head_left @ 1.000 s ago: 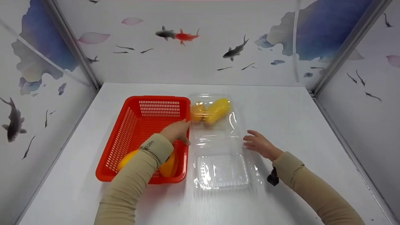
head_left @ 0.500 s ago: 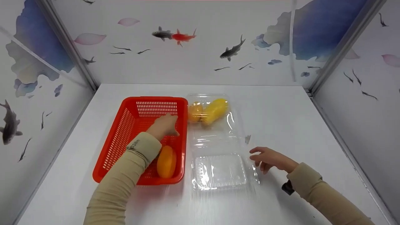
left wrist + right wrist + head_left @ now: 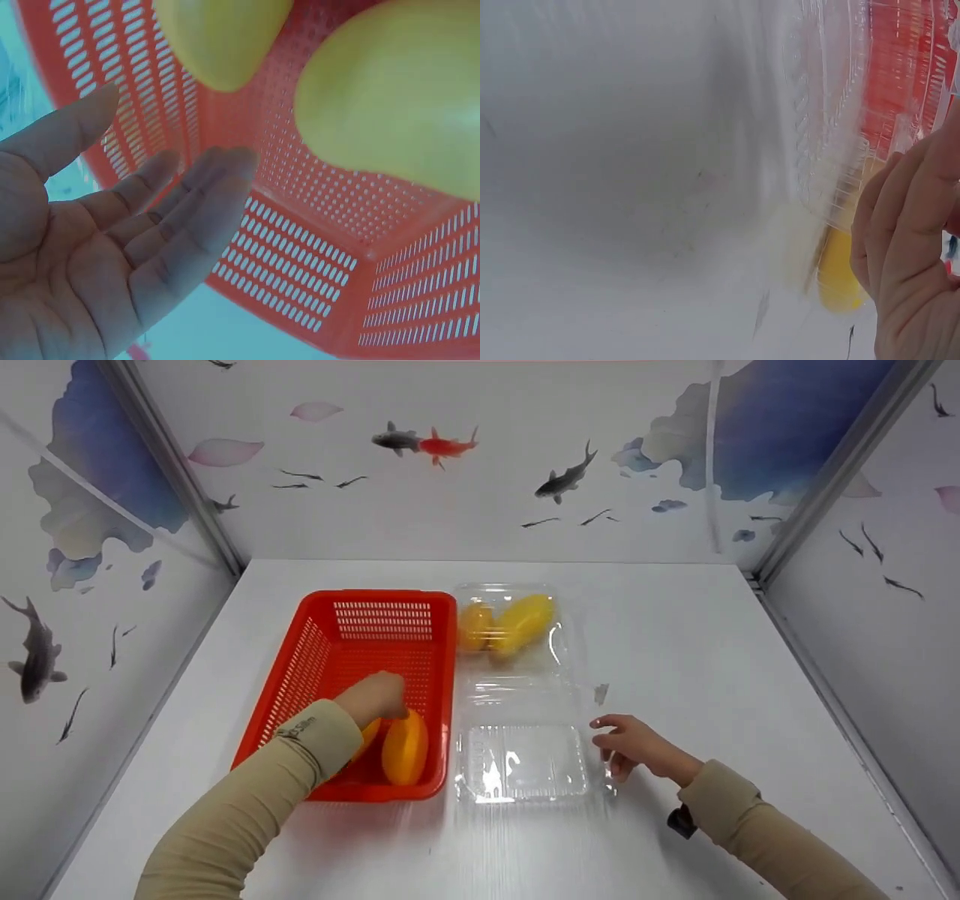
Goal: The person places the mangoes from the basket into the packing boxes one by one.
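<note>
My left hand [image 3: 375,695] is inside the red basket [image 3: 453,697], just above two yellow-orange mangoes. One mango [image 3: 405,750] lies at the basket's near right; the other mango [image 3: 365,741] is partly hidden by my hand and sleeve. In the left wrist view, that hand's fingers are loosely bent, apart from both fruits, with nothing in the palm. My right hand [image 3: 637,746] hovers by the right edge of a clear plastic clamshell box [image 3: 529,761], fingers relaxed; whether they touch it I cannot tell. A yellow mango [image 3: 523,625] and a smaller orange fruit [image 3: 475,628] sit in its far half.
The box stands against the basket's right side on a white table [image 3: 667,637]. Printed panels [image 3: 480,502] rise at the back and both sides. A small greyish mark [image 3: 601,694] shows on the table right of the box.
My left hand has moved from the basket's right rim back over the mangoes at its near end. My right hand has drawn slightly nearer to me along the box's right side.
</note>
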The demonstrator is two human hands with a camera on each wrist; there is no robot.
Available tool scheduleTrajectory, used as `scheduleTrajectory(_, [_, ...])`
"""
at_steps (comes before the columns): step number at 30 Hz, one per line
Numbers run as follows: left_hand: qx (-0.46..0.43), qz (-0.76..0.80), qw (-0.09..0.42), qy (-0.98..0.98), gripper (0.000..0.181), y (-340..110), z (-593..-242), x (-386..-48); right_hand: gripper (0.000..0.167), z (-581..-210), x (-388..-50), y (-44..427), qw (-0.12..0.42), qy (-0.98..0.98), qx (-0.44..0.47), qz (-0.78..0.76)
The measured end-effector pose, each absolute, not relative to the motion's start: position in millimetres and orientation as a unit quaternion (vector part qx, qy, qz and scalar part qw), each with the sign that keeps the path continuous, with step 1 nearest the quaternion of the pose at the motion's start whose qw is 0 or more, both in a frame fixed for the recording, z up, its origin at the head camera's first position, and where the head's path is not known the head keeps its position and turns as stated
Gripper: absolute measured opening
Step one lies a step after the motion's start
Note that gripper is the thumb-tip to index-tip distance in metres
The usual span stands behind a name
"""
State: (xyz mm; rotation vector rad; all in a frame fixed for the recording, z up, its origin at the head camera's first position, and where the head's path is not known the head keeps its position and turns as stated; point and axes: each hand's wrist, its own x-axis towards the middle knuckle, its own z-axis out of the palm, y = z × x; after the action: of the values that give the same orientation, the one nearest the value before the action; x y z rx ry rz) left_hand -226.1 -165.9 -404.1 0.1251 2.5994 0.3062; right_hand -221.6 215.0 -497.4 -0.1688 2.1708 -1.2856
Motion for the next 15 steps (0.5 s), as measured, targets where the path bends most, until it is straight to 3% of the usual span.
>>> scheduleTrajectory(6, [-0.014,0.139,0.308,0.941,0.024,-162,-417,-223,0.044,-495,-228,209,0.293,0.822,-0.053,-0.486])
scheduleTrajectory(15, [-0.236,0.302,0.364,0.849,0.037,-153,-410,-204,0.04,-495,-232,207,0.292,0.819,-0.058,-0.49])
